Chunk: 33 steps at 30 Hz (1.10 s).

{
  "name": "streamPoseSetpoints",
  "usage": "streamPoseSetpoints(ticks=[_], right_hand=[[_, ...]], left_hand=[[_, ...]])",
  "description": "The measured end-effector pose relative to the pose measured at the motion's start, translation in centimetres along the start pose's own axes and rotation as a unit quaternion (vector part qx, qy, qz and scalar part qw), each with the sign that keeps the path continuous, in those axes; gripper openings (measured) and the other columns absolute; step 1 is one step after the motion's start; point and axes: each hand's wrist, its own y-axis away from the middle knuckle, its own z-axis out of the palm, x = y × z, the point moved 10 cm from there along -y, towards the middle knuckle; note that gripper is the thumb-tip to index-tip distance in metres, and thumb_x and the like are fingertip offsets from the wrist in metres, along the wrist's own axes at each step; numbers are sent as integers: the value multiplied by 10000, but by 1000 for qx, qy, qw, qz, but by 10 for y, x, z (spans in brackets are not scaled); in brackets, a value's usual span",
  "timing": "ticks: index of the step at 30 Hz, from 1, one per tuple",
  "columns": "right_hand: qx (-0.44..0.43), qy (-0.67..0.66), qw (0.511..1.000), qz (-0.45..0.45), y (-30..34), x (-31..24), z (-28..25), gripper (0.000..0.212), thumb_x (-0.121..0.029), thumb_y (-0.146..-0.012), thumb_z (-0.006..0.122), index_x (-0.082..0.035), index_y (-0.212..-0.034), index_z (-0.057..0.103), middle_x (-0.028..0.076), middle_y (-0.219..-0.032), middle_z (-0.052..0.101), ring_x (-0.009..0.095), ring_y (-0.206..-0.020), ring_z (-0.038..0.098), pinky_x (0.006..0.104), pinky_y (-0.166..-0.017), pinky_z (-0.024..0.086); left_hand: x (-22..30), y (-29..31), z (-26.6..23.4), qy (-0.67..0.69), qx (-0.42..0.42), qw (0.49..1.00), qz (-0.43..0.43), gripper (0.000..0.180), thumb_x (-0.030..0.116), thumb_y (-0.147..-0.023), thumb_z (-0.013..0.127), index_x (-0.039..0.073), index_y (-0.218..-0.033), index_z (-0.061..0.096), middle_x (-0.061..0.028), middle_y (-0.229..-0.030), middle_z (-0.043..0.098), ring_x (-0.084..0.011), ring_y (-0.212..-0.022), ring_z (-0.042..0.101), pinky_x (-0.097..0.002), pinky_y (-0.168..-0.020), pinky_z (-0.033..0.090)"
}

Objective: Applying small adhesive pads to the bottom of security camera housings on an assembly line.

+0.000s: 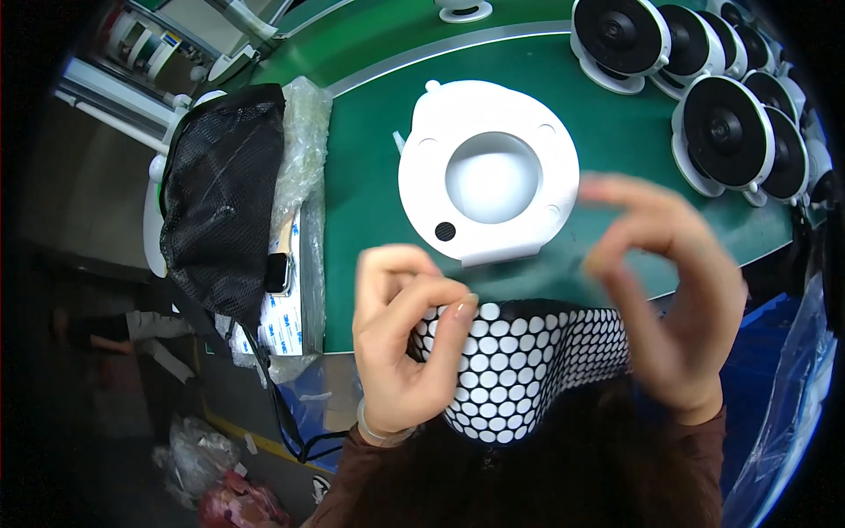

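My left hand (407, 339) pinches the upper edge of a curved black sheet of round white stickers (506, 374) between thumb and fingers. The sheet bends away to the right, below the table's front edge. Blurred by motion, my right hand (673, 290) is raised right of the white device, thumb and a finger curled together at the tips; whatever is between them cannot be made out. Before both hands lies a rounded white device housing (422, 189) with a large round opening. A black textured round pad (445, 231) sits at its lower left; other shallow round recesses show white.
Several white units with black round faces (723, 128) stand at the right back. At the left lie a black mesh bag (224, 194), bubble wrap (304, 132) and a smartwatch (278, 273). Another white unit (464, 11) stands at the far edge. Plastic bags (198, 458) lie on the floor.
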Motion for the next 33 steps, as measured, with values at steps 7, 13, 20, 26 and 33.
streamPoseSetpoints(ticks=[7, 13, 20, 26, 33], right_hand=[[6, -87, 981, 173, -3, 43, 13, 57, 3, -754, 606, 32, -802, 599, 50, -778, 616, 95, -708, 584, 201, -664, 472], [-8, -42, 986, 162, -6, 41, 15, 50, 2, -734, 618, 31, -773, 603, 54, -761, 614, 97, -698, 580, 199, -650, 458], [-11, -2, 989, 149, -7, 36, 18, 54, -4, -733, 620, 34, -762, 595, 59, -754, 606, 96, -693, 567, 202, -658, 452], [18, -14, 989, 148, -4, 37, 18, 52, -5, -736, 616, 37, -753, 590, 61, -758, 597, 95, -695, 559, 204, -666, 452], [54, -17, 981, 186, -3, 50, 14, 91, -6, -741, 631, 16, -729, 544, 66, -746, 606, 91, -660, 582, 167, -602, 455]], left_hand=[[-7, -4, 11, 23, 17, 1000, 4, 65, 4, -701, 609, 36, -758, 606, -116, -897, 514, -126, -603, 385, -249, -631, 312], [-4, -8, 16, 18, 3, 1000, 17, 71, 20, -693, 627, 63, -737, 591, -39, -729, 442, -140, -625, 376, -258, -639, 280], [0, -10, 15, 21, -9, 999, 39, 90, 22, -681, 641, 71, -738, 593, -40, -737, 454, -145, -628, 390, -259, -631, 282], [-3, -11, 14, 41, 0, 999, 27, 91, 22, -678, 647, 66, -736, 592, -46, -749, 464, -149, -639, 407, -255, -633, 290], [-5, -4, 11, -5, -12, 1000, -1, 92, 4, -666, 645, 50, -731, 600, -109, -919, 513, -142, -591, 398, -253, -616, 329]])
